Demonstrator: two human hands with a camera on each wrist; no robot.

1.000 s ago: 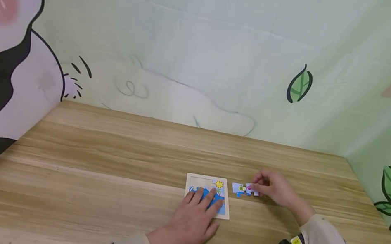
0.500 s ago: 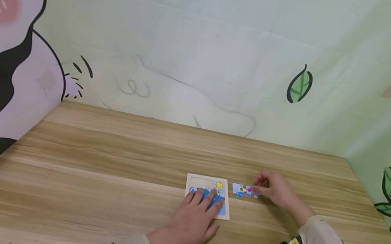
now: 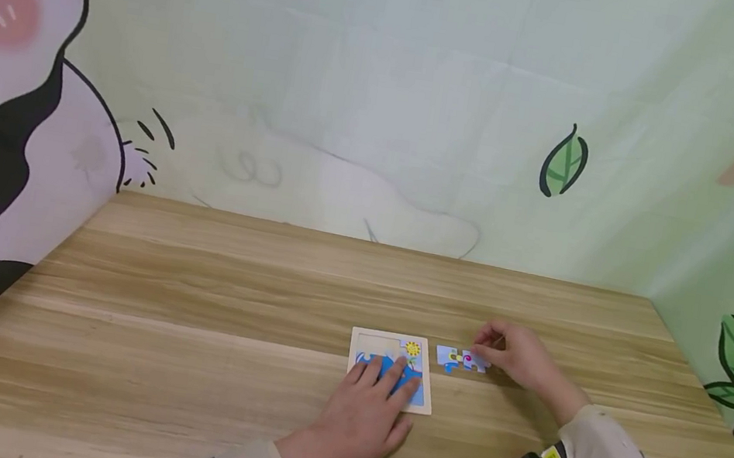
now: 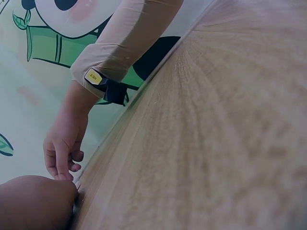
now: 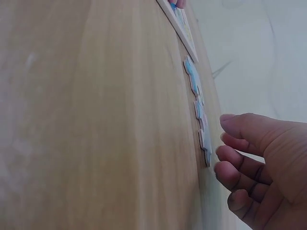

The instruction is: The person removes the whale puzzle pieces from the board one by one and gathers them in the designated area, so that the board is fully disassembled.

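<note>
head: patterned wall [image 3: 359, 87] behind wooden table [image 3: 166, 357], left hand [image 3: 360, 414] spread, right hand [image 3: 517, 353]'s grasp unclear.

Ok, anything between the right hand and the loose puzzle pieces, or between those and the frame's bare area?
Nothing visible stands between the right hand and the loose puzzle pieces. Between those and the bare area lie only the frame's rim and the sun piece; the left hand rests just below that area in the head view.

Flat on tabletop [image 3: 175, 390]: pale wooden near-square puzzle tray [image 3: 379, 345], upper left bare, 1 yellow-sun piece [image 3: 412, 350] upper right; just rightward, loose pale-blue jigsaw pieces [image 3: 444, 355].
</note>
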